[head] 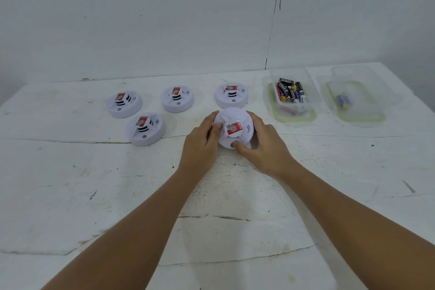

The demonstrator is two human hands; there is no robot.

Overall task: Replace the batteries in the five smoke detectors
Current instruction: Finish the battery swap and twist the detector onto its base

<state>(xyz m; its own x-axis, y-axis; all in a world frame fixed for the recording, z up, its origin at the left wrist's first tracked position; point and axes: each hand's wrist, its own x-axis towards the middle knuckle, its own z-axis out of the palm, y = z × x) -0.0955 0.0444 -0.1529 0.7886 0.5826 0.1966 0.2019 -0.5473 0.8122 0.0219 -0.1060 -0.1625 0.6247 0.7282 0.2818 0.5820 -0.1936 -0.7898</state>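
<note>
A white round smoke detector with a red label sits in the middle of the table, tilted toward me. My left hand grips its left side, thumb on top by the label. My right hand grips its right side and front edge. Several more detectors of the same kind lie on the table: far left, front left, back middle and back right. A clear tub to the right holds several batteries.
A second clear tub at the far right holds a blue battery. The white table is scuffed and cracked, and a grey wall stands right behind it.
</note>
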